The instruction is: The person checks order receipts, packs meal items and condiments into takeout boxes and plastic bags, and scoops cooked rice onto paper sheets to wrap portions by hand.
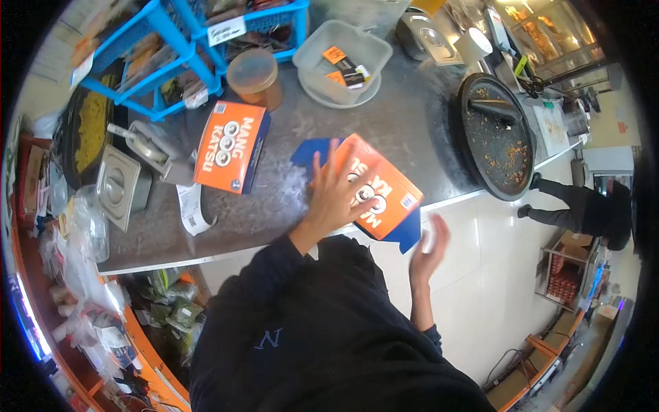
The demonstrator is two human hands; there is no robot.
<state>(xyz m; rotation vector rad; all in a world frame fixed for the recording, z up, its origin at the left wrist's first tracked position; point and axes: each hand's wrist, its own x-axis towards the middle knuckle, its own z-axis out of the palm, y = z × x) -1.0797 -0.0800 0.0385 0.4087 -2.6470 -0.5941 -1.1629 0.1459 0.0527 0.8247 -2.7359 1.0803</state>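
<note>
An orange carton (395, 199) with dark blue end flaps standing out lies at the front edge of the metal counter. My left hand (336, 192) rests on its printed face with the fingers spread. Just off the carton's lower right end, my right hand (429, 250) is raised with its fingers apart, slightly blurred, holding nothing. A second orange carton (223, 147) with blue sides, its visible face closed, lies to the left on the counter. Beside that one is a paper slip (193, 209).
On the metal counter (288, 168) stand blue baskets (154, 55), a lidded jar (254, 75), a plastic tub (343, 51) with cards, steel containers (123, 182) and a round black pan (495, 137). A person in dark clothes (583, 209) is at the far right.
</note>
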